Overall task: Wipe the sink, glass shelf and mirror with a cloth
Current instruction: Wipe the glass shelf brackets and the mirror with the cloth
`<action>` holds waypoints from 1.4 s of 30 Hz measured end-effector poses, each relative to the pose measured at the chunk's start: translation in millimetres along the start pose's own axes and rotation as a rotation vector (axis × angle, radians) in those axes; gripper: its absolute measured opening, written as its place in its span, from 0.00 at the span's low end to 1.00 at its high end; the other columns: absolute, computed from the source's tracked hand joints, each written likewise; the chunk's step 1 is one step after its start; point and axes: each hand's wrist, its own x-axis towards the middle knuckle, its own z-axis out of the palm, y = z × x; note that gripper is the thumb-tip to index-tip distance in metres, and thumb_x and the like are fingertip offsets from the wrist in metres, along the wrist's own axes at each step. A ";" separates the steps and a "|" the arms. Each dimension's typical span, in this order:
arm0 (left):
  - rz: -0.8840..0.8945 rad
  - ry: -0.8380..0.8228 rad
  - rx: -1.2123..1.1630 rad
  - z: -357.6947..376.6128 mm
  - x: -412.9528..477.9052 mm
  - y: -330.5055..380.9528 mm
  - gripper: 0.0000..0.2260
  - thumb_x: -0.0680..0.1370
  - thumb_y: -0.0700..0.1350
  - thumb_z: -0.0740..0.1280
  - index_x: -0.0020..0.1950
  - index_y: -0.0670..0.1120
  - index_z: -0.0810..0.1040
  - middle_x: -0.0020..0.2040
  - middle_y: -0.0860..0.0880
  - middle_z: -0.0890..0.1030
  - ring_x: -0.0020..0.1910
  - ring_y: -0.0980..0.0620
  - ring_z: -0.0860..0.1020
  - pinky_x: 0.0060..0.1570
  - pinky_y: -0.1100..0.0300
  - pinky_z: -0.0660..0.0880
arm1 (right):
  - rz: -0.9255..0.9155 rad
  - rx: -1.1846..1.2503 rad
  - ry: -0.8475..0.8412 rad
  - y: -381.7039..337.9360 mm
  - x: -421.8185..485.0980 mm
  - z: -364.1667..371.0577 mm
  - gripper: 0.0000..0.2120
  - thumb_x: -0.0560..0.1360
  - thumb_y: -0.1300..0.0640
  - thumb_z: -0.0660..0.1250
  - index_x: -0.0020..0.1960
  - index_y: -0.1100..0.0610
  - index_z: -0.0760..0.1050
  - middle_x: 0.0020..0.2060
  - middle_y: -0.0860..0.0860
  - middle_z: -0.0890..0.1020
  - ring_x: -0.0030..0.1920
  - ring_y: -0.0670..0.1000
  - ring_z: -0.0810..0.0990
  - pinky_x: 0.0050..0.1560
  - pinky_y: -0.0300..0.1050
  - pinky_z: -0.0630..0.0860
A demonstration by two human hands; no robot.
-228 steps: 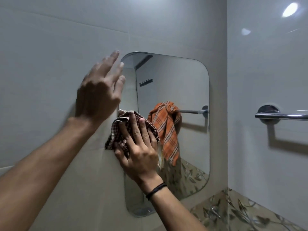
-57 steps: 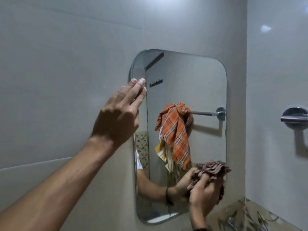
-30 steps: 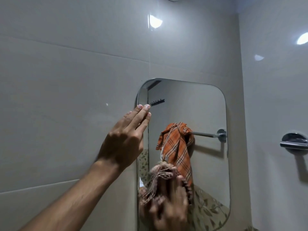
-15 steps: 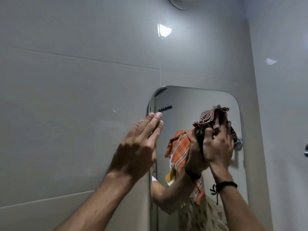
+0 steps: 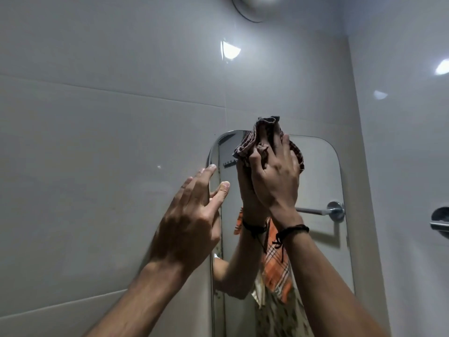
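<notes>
Mirror [image 5: 320, 181] stands tall, long axis vertical; my right hand [image 5: 277, 181] grips the bunched cloth [image 5: 264, 132] across its top edge, left hand [image 5: 192, 222] straight-fingered at the left edge; bare glass rightward

Tiled bathroom: wall mirror [image 5: 315, 181], towel rail [image 5: 439, 223]

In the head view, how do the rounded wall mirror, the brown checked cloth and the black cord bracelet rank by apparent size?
1. rounded wall mirror: largest by far.
2. brown checked cloth: bunched, partly hidden under the right hand.
3. black cord bracelet: smallest.
</notes>
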 end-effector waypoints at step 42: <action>0.031 0.043 0.010 7.9 -0.6 -3.7 0.23 0.79 0.40 0.56 0.72 0.43 0.76 0.75 0.37 0.70 0.73 0.38 0.69 0.73 0.47 0.65 | 0.858 -0.051 0.160 142.1 -172.2 -10.6 0.41 0.75 0.35 0.43 0.74 0.60 0.70 0.80 0.49 0.61 0.76 0.58 0.65 0.74 0.59 0.65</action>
